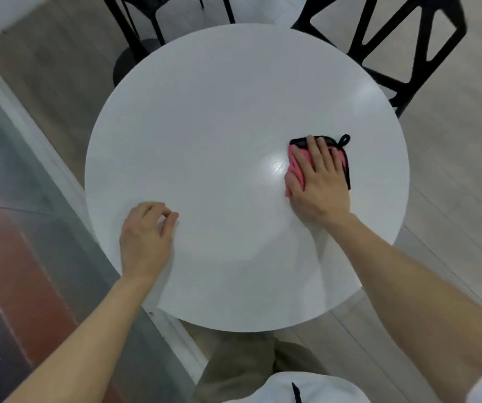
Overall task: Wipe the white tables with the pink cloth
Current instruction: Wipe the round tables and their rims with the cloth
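At three o'clock on the white table (205,126), the right hand (318,181) presses the pink cloth (298,161) flat with spread fingers, the left hand (147,237) resting loosely curled and empty at eight; wiping looks unfinished.

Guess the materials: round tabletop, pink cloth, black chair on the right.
Tabletop: smooth white, semi-gloss, probably laminate or painted board; it mirrors a light as glare. Pink cloth: soft textile, maybe microfibre, with black sewn edging and a hanging loop. Black chair: matt, likely moulded plastic; thick open struts.
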### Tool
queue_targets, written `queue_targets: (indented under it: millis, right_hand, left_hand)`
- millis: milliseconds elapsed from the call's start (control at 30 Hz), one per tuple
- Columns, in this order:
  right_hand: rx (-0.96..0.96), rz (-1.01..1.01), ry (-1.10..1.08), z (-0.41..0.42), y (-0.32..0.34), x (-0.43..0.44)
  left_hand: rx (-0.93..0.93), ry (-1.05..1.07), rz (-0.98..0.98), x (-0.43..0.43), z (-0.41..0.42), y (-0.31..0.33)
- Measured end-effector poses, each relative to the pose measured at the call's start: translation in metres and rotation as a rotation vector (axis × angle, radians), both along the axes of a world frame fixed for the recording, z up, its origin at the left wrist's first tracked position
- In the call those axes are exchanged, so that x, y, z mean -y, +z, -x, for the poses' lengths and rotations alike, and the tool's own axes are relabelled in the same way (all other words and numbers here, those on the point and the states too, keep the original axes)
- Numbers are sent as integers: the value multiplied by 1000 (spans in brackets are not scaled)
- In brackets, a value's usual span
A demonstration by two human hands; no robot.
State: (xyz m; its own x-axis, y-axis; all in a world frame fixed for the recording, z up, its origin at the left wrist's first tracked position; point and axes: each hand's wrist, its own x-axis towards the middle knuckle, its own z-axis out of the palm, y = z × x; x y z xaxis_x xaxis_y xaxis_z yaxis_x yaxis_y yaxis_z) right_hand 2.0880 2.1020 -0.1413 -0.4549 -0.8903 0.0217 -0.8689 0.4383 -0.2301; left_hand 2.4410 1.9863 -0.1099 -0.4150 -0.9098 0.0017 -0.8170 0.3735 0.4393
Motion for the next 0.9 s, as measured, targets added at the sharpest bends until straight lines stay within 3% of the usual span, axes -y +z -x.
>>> queue_targets:
  millis: [133, 267, 367, 533, 633, 767, 900]
  right_hand:
    - [15, -22, -225, -29, -2, 94]
    - [24, 44, 41, -140, 0, 154]
    - [51, 57, 284, -211, -2, 138]
    - [71, 105, 520, -182, -5, 63]
    - [58, 52, 400, -110, -2, 26]
    - [34, -38, 43, -5, -1, -34]
    - [52, -118, -236, 35, 0, -93]
  left_hand:
    - [31, 77, 7, -9, -30, 2]
    - [85, 179, 23, -22, -67, 0]
    - [134, 233, 18, -33, -86, 0]
    - [131, 239, 0, -31, -68, 6]
    - [112, 155, -10, -23, -37, 2]
    - [108, -20, 17, -17, 9, -1]
    - [88, -100, 15, -26, 44, 1]
